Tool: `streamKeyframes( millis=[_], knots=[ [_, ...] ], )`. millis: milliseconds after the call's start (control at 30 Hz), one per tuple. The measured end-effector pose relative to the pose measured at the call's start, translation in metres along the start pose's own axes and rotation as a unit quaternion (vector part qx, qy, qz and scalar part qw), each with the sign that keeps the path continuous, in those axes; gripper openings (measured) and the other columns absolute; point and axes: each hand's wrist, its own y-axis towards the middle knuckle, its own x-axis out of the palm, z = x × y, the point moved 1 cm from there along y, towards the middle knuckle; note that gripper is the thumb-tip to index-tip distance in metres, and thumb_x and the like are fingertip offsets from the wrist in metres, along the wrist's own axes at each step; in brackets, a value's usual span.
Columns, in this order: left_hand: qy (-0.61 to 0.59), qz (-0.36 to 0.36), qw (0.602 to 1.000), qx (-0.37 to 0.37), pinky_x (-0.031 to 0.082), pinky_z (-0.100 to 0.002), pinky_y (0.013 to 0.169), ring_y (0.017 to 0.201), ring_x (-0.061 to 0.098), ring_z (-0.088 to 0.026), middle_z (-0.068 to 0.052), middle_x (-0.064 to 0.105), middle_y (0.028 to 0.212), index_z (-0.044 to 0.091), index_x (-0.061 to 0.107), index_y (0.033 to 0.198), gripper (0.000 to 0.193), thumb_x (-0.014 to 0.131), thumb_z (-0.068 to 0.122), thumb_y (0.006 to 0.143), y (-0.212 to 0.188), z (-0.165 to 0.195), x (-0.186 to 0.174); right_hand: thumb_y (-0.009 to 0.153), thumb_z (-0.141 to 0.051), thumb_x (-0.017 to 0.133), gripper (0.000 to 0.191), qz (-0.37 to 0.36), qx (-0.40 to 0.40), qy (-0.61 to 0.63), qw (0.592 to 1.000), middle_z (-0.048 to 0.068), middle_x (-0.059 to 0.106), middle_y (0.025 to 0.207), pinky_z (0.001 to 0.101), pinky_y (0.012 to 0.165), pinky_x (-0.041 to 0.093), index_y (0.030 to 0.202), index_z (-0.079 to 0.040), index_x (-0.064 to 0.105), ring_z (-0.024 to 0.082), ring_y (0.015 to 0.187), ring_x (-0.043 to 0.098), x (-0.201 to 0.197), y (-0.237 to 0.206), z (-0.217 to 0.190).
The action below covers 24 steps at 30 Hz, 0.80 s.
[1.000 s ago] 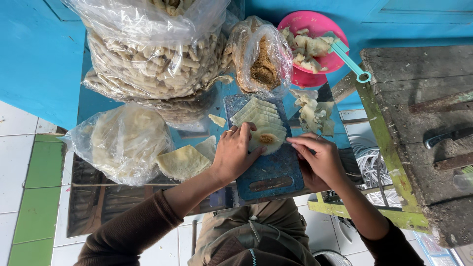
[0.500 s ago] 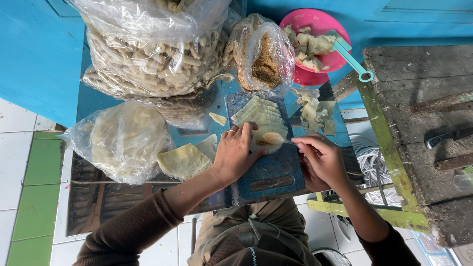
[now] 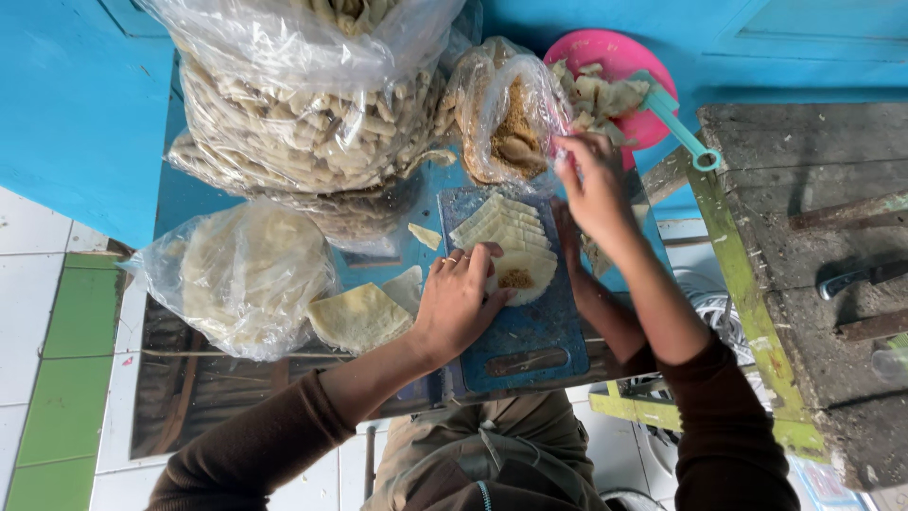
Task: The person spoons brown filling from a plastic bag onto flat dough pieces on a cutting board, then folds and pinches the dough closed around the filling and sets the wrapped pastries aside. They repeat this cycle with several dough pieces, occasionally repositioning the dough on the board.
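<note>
The big bag (image 3: 303, 104) of finished twisted pieces leans at the far left of the counter (image 3: 180, 203), its top open. It looks heavy and slumped toward the near side, so a nudge could tip it onto the work below.

The flat bag (image 3: 241, 279) of round wrappers lies at the left, mouth toward the board, with 1 loose wrapper (image 3: 359, 317) half out. Left in open air, these sheets would likely dry and crack when folded.

The blue board (image 3: 520, 331) sits at the near edge of the counter, over the person's lap. Pressing on its near end might rock it.

The pink bowl (image 3: 619, 80) at the far right holds scraps and a teal scoop (image 3: 676, 123) whose handle juts toward the near right, where a passing sleeve could catch it.

The filling bag (image 3: 511, 123) stands just far of the board. The right hand (image 3: 591, 185) is at its mouth, fingers bent inward; whether they hold a pinch I cannot tell. Crumbs could drop on the fanned stack (image 3: 497, 222).

The left hand (image 3: 459, 303) lies flat, fingers spread and released, pinning the filled wrapper (image 3: 520, 276). That pressure may tear the thin dough or smear the brown filling to the rim, spoiling the seal.
</note>
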Motion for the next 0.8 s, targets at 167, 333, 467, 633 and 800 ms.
streamKeyframes(
  millis=[167, 333, 467, 633, 800],
  knots=[
    [-0.009, 0.011, 0.999, 0.031, 0.043, -0.044, 0.083, 0.095, 0.063, -0.027, -0.002, 0.067, 0.092, 0.01, 0.052, 0.125, 0.054, 0.081, 0.027, 0.082, -0.001, 0.004, -0.003, 0.098, -0.009, 0.068, 0.005, -0.194, 0.057, 0.125, 0.971, 0.009, 0.062, 0.096, 0.0409, 0.087, 0.048, 0.101, -0.006, 0.065, 0.03, 0.098, 0.062, -0.015, -0.045, -0.013],
    [0.013, -0.022, 0.999, 0.043, 0.042, -0.045, 0.085, 0.099, 0.063, -0.028, 0.0, 0.07, 0.093, 0.013, 0.053, 0.118, 0.055, 0.084, 0.033, 0.078, 0.0, 0.004, -0.007, 0.089, -0.014, 0.075, 0.017, -0.28, 0.143, 0.142, 0.939, 0.009, 0.062, 0.093, 0.0383, 0.079, 0.05, 0.1, -0.006, 0.065, 0.027, 0.09, 0.065, -0.014, -0.084, -0.008],
    [0.034, -0.06, 0.997, 0.036, 0.042, -0.047, 0.091, 0.102, 0.063, -0.028, 0.0, 0.072, 0.093, 0.015, 0.054, 0.115, 0.055, 0.086, 0.034, 0.074, 0.001, 0.005, -0.013, 0.086, -0.012, 0.075, 0.017, -0.277, 0.119, 0.154, 0.941, 0.009, 0.062, 0.094, 0.0385, 0.08, 0.051, 0.098, -0.005, 0.064, 0.027, 0.093, 0.065, -0.006, -0.095, 0.003],
    [0.044, -0.052, 0.996, 0.056, 0.044, -0.045, 0.091, 0.102, 0.064, -0.026, 0.0, 0.075, 0.098, 0.017, 0.068, 0.103, 0.038, 0.085, 0.026, 0.071, 0.002, 0.002, -0.015, 0.085, -0.008, 0.074, 0.019, -0.258, 0.076, 0.151, 0.951, 0.01, 0.062, 0.094, 0.0399, 0.081, 0.05, 0.098, -0.003, 0.061, 0.028, 0.094, 0.064, -0.004, -0.101, 0.003],
    [0.056, -0.041, 0.994, 0.085, 0.046, -0.042, 0.088, 0.099, 0.065, -0.022, 0.0, 0.075, 0.092, 0.018, 0.074, 0.093, 0.014, 0.078, 0.018, 0.08, 0.001, -0.004, -0.012, 0.092, -0.009, 0.071, 0.017, -0.248, 0.122, 0.209, 0.938, 0.009, 0.064, 0.092, 0.0347, 0.074, 0.052, 0.102, -0.004, 0.058, 0.023, 0.082, 0.067, -0.007, -0.102, -0.006]
  ],
)
